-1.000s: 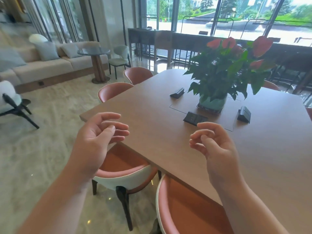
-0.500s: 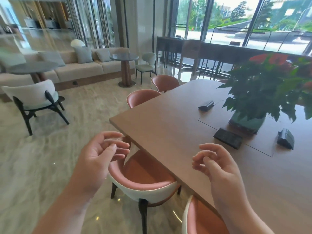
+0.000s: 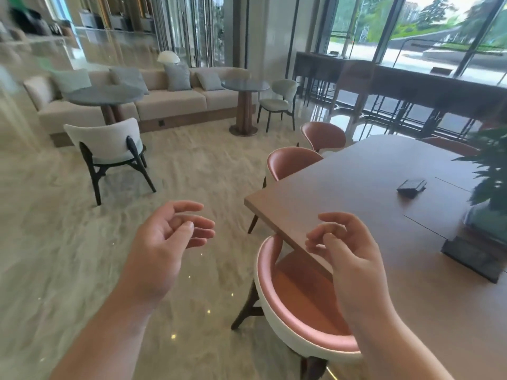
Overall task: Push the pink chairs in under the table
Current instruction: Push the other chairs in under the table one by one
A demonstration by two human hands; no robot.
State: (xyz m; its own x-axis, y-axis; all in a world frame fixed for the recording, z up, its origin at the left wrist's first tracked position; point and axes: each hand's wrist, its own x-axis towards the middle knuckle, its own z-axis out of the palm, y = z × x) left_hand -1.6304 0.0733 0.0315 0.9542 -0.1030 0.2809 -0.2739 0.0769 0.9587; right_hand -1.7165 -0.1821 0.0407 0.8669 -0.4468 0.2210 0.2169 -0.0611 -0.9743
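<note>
- Bright daylight from the tall windows at upper right, washed out toward white.
- Glare and small light specks on the polished floor.
- Motion blur throughout, heaviest at left edge.
- Wide-angle bending of verticals near the borders.

The potted plant at three o'clock is cut off by the edge and blurred. The nearest pink chair has its seat front hidden under the table, its back behind the right hand.
</note>
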